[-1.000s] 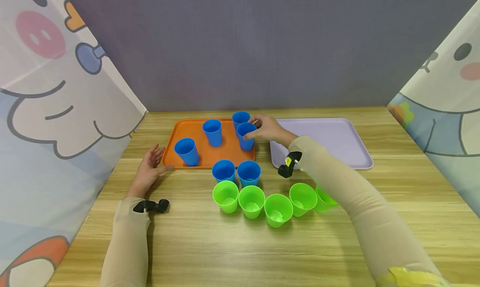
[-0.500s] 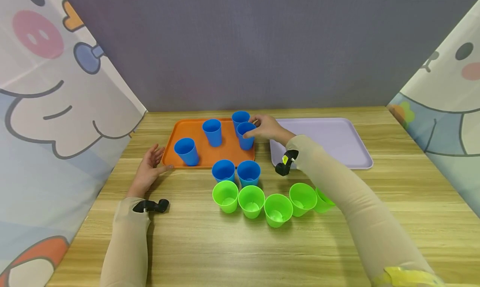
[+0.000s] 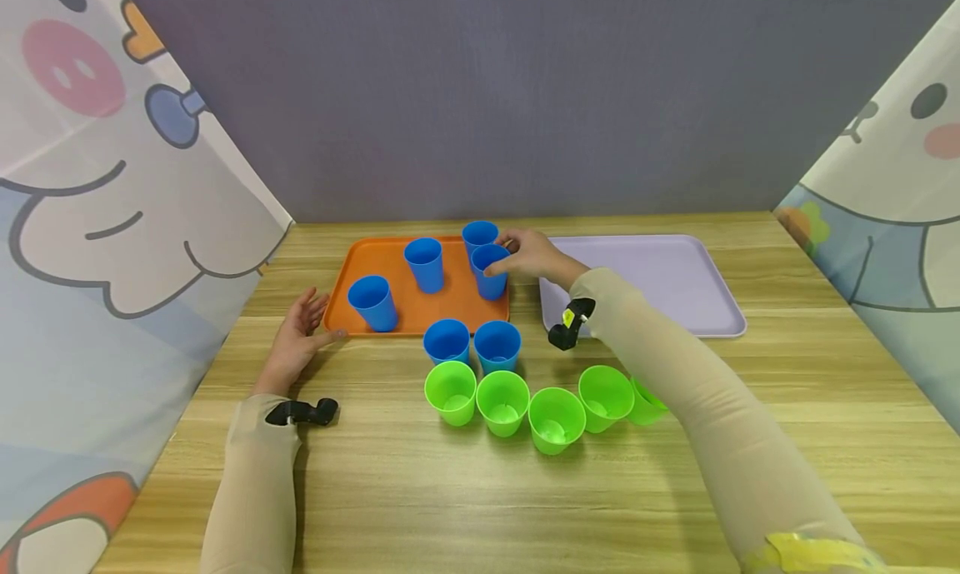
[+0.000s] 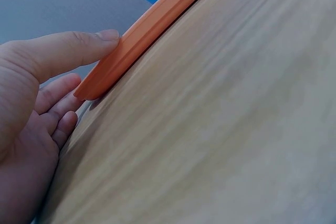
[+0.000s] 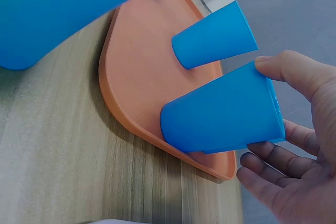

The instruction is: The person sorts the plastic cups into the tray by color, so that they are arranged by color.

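Observation:
A blue cup (image 3: 489, 284) stands upright on the right side of the orange tray (image 3: 416, 314). My right hand (image 3: 537, 256) holds this cup near its rim, thumb on one side and fingers on the other, as the right wrist view shows. Three more blue cups stand on the tray: one (image 3: 480, 237) just behind the held cup, one (image 3: 426, 267) at the middle and one (image 3: 375, 306) front left. My left hand (image 3: 294, 342) is at the tray's front-left corner; its straight thumb (image 4: 79, 48) touches the orange rim, the other fingers loosely bent beside the corner.
Two blue cups (image 3: 497, 349) stand on the wooden table in front of the orange tray. Nearer lies a curved row of several green cups (image 3: 503, 407), the rightmost partly behind my right sleeve. A lilac tray (image 3: 667, 282) lies to the right; a grey wall (image 3: 480, 99) rises behind.
My right wrist and forearm have shifted slightly left while the fingers stay on the cup. The left hand and the other cups have not visibly moved.

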Motion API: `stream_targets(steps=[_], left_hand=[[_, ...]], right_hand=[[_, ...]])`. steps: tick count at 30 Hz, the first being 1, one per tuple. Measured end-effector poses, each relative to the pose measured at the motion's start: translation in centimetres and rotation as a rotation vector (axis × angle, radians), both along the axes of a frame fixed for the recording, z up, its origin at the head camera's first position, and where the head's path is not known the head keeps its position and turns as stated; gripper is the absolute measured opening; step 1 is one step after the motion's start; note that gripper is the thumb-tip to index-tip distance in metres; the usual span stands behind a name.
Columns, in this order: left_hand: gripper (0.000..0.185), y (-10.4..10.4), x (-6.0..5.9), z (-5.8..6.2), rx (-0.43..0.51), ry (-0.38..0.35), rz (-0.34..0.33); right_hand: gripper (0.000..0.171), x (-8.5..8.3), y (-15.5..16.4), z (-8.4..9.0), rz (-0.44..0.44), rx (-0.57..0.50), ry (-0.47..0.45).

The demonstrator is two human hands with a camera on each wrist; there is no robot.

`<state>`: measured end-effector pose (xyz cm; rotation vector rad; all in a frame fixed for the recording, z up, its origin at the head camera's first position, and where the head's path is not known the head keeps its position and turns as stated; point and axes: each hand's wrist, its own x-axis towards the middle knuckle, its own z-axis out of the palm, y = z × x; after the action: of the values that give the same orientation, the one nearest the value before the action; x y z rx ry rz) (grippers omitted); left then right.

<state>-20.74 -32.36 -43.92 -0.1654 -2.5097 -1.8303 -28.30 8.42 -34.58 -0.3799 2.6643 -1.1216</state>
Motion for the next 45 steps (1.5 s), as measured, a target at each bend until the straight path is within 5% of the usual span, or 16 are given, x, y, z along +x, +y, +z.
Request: stream_targets(steps=[22,45], left_hand=[[0.096,-0.3,-0.1,-0.4,0.001,-0.01,0.005],[0.097,-0.2,-0.1,-0.2,-0.011,-0.003,0.009]], right_hand=[[0.069,1.0,1.5,0.9,-0.004,-0.083,-0.017],[0.058,4.4,3.8,2.1,0.146,-0.243,0.048]])
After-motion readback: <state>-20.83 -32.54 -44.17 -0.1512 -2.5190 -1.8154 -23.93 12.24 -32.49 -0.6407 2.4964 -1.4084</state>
